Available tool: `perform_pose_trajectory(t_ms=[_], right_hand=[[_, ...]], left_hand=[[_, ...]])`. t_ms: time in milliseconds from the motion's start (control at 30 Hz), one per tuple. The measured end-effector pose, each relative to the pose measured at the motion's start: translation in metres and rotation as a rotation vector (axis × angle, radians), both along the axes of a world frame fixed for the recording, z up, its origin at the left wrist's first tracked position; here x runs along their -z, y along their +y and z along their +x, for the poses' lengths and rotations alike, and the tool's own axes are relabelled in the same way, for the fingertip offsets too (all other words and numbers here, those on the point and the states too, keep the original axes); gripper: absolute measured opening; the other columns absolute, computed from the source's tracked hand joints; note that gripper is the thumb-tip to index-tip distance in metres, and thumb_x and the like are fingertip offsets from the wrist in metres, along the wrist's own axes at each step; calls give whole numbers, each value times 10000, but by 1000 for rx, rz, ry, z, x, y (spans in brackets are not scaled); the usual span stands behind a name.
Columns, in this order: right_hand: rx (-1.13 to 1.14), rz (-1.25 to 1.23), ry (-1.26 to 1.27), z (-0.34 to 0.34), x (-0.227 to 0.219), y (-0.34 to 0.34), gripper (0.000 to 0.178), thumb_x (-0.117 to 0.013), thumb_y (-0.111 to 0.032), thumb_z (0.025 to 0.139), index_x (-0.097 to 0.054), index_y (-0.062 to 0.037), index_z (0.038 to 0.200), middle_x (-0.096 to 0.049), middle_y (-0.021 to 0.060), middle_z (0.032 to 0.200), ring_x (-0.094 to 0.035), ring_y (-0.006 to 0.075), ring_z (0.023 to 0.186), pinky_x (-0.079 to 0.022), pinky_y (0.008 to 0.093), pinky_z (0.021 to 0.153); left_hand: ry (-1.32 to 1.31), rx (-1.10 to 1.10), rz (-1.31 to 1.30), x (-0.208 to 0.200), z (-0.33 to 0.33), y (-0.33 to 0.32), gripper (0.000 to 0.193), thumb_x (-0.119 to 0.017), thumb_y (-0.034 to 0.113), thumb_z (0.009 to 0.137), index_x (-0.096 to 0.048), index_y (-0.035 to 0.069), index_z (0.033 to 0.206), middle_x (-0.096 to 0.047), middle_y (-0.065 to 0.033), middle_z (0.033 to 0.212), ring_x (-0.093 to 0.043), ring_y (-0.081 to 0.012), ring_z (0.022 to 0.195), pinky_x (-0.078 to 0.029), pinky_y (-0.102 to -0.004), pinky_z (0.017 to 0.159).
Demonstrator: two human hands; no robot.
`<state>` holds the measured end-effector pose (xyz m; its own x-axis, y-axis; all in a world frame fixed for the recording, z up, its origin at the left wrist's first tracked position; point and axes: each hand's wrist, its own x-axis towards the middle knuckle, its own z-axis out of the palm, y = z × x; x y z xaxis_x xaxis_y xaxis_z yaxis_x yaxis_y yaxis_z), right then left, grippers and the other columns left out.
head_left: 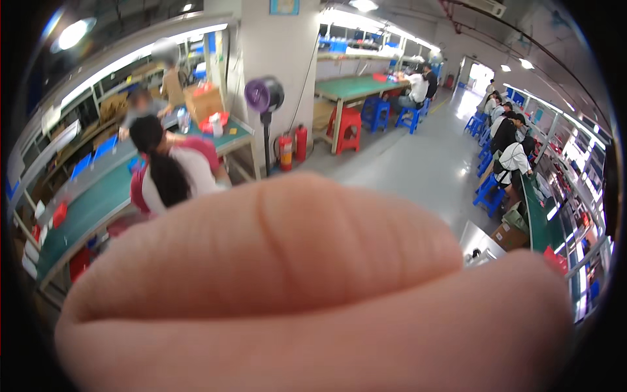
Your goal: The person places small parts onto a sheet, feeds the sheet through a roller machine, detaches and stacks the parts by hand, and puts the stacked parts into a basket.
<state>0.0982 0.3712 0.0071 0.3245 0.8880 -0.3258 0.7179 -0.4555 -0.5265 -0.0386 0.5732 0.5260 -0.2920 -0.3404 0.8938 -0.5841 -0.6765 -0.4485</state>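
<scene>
Two blurred fingers of one hand [281, 261] fill the lower half of the head view, very close to the camera. They lie one above the other, pressed together along a dark crease. Whether this is my left hand or my right hand cannot be made out, as no wrist or forearm shows. Nothing held can be seen, and whatever lies below and behind the fingers is hidden. No second hand can be picked out.
A person with a long dark ponytail [163, 157] sits at a green-topped workbench [98, 202] on the left. Beyond stand a purple fan [264, 95], fire extinguishers [285, 152] and a red stool [345, 127]. Several people work along the right-hand bench [545, 222].
</scene>
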Motion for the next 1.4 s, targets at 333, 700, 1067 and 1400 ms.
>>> perform_pose_trajectory(t_ms=[333,700,1067,1400], right_hand=[[55,82,24,105,-36,109,262,-525,-291,846,-665,-100,956,-668,116,949,-620,329,910,-496,422,768],[433,-111,132,217,13,103,271,-546,-308,797,-697,-128,933,-679,115,931,-633,314,902,-499,421,795],[1012,-20,34,365,-11,112,232,-586,-265,785,-696,-101,906,-680,136,896,-639,335,868,-504,427,781],[1190,37,-69,600,9,42,213,-637,-190,763,-662,-64,933,-654,142,963,-601,316,966,-473,400,856]], left_hand=[[351,-104,-77,-15,63,112,163,-621,-61,695,-623,7,843,-646,-111,845,-617,-237,680,-495,-324,529],[1554,-442,-263,249,167,302,169,-578,133,843,-628,72,992,-649,-107,950,-624,-303,855,-508,-394,727],[1657,-84,350,306,508,290,237,-526,109,859,-582,57,1083,-637,-123,1006,-604,-311,917,-495,-401,750],[2040,7,15,463,765,243,269,-505,159,874,-600,30,1090,-630,-177,1056,-595,-342,984,-473,-419,846]])
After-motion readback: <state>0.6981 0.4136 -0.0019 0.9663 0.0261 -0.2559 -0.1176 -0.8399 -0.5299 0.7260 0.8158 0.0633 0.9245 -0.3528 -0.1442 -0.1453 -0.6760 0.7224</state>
